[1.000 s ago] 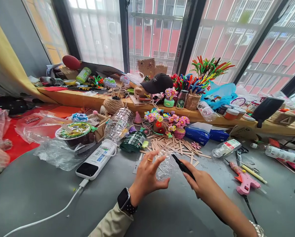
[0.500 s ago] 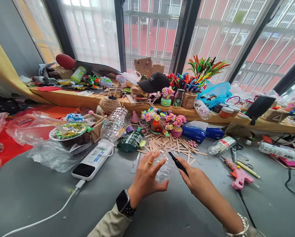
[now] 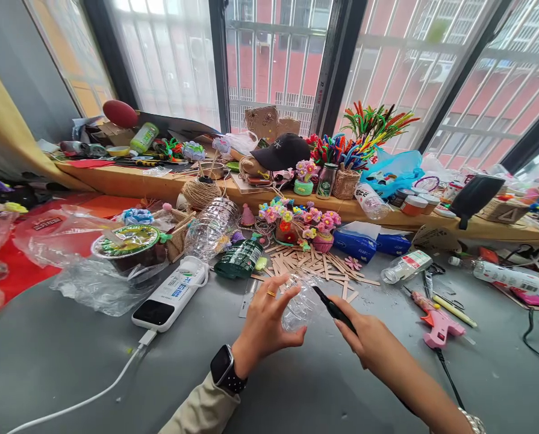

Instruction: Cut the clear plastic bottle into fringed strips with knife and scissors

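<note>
My left hand [image 3: 264,322], with a gold ring and a black watch on the wrist, is curled round a clear plastic bottle piece [image 3: 302,304] just above the grey table. My right hand [image 3: 366,337] is closed on a black pen-like tool [image 3: 333,308], whose tip touches the plastic at its right side. Behind both hands lies a heap of wooden craft sticks [image 3: 317,266].
A white power bank [image 3: 172,294] with a cable lies to the left, a pink glue gun [image 3: 436,319] to the right. Clear bottles [image 3: 211,228], a green pouch [image 3: 239,259], flower crafts [image 3: 299,220], tissue packs [image 3: 359,244] and plastic bags [image 3: 93,280] crowd the back; a wooden shelf [image 3: 161,181] runs under the windows.
Both hands have shifted slightly; the right hand has drawn back a little to the right with the tool, still at the plastic piece. The view has swung a little left.
</note>
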`<state>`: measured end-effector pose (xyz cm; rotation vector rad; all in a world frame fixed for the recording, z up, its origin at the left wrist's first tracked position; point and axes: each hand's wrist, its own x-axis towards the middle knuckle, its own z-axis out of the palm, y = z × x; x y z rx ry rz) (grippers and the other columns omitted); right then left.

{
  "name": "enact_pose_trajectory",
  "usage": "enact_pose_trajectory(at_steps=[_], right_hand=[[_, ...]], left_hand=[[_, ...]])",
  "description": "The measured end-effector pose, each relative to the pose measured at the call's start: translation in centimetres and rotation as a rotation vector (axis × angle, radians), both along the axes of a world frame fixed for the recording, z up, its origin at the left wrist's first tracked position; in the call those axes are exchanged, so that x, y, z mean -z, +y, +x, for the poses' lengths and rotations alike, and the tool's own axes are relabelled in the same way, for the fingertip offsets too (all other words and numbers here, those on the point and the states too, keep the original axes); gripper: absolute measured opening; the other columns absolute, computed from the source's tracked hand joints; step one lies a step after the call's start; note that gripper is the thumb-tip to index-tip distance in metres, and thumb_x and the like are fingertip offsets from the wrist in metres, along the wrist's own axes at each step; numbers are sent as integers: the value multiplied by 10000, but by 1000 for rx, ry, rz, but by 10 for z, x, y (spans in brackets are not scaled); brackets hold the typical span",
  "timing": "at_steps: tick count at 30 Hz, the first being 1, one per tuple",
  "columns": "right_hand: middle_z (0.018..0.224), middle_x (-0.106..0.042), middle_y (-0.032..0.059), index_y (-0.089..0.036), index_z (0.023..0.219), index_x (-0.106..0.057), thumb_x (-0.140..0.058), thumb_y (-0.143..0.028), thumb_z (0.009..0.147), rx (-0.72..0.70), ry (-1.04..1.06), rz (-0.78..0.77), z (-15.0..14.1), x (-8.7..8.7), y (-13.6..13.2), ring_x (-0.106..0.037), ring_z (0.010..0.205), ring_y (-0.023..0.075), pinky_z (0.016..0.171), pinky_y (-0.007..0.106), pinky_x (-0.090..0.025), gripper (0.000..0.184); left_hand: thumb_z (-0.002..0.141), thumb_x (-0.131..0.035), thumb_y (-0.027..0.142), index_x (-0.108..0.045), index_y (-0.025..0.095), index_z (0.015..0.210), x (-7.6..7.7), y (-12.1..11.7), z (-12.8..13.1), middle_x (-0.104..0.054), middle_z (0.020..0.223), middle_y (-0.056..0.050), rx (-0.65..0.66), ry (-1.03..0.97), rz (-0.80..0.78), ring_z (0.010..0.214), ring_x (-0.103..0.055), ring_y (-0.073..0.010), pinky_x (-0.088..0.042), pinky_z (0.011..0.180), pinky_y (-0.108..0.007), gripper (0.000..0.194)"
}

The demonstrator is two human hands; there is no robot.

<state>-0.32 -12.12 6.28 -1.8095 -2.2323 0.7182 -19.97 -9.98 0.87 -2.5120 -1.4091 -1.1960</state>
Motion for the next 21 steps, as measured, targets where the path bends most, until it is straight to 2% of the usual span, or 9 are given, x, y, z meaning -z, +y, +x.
enact_pose_trajectory(at_steps=[6,11,15,18,21], right_hand=[[572,-614,-12,-222,1277,-398,-297,-261,818,12,41,40,0,4,2,-511,357,134,542,267,-452,472],[627,-642,2,-236,1264,-409,-283,-279,822,1,32,3,4,7,-2,-493,330,133,521,273,-452,461],[685,-657,22,-231,1281,-394,-273,-278,828,19,18,28,1,5,-1,-522,369,137,572,282,-457,471],[630,-646,5,-231,1294,-375,-280,-275,831,17,33,3,-3,4,1,-529,373,141,547,269,-453,474],[690,-667,17,-247,1293,-373,-284,-282,837,17,22,16,-4,6,3,-589,460,168,532,267,-454,466]], left_hand=[[565,-629,338,-482,224,1102,0,0,0,-460,1168,-91,16,10,35,1063,-452,-270,-404,894,-429,568],[547,-642,329,-490,241,1092,0,-2,0,-472,1161,-82,2,-2,22,1057,-457,-273,-419,875,-426,573],[556,-645,317,-485,232,1103,-1,-1,-1,-468,1167,-87,-5,-12,-11,1060,-456,-268,-420,877,-418,576],[554,-650,323,-486,235,1099,-2,0,-2,-473,1167,-86,-10,-22,-20,1058,-460,-266,-426,870,-412,576],[554,-650,323,-479,242,1106,-1,1,-2,-470,1170,-84,-11,-30,-24,1061,-457,-269,-421,874,-415,583]])
